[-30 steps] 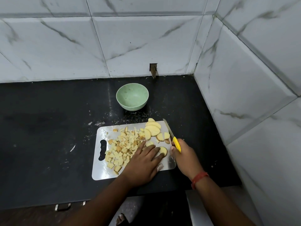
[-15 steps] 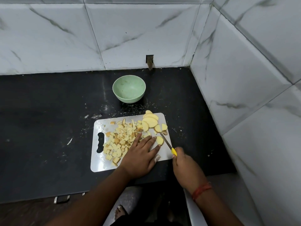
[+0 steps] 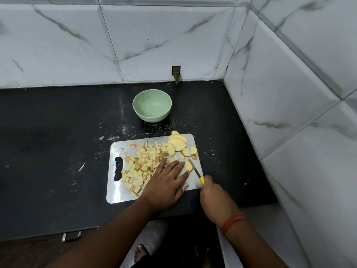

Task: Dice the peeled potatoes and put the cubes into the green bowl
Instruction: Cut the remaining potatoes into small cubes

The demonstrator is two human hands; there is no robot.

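Note:
A white cutting board (image 3: 119,196) lies on the black counter. A heap of potato cubes (image 3: 141,165) covers its left and middle. Several round potato slices (image 3: 177,144) sit at its far right corner. My left hand (image 3: 166,182) lies flat on the board, fingertips pressing down a potato slice (image 3: 188,165). My right hand (image 3: 214,198) grips a yellow-handled knife (image 3: 196,172), its blade angled against that slice's right side. The green bowl (image 3: 152,107) stands empty beyond the board.
White marble-tiled walls meet in a corner at the back right (image 3: 224,70). The black counter (image 3: 48,151) stretches left, dotted with white specks. Its front edge runs below the board; a foot in a sandal (image 3: 143,252) shows on the floor.
The knife came down from an upright, raised pose beside the slices to a low slant at the slice under my left fingertips. My right hand drew back toward me.

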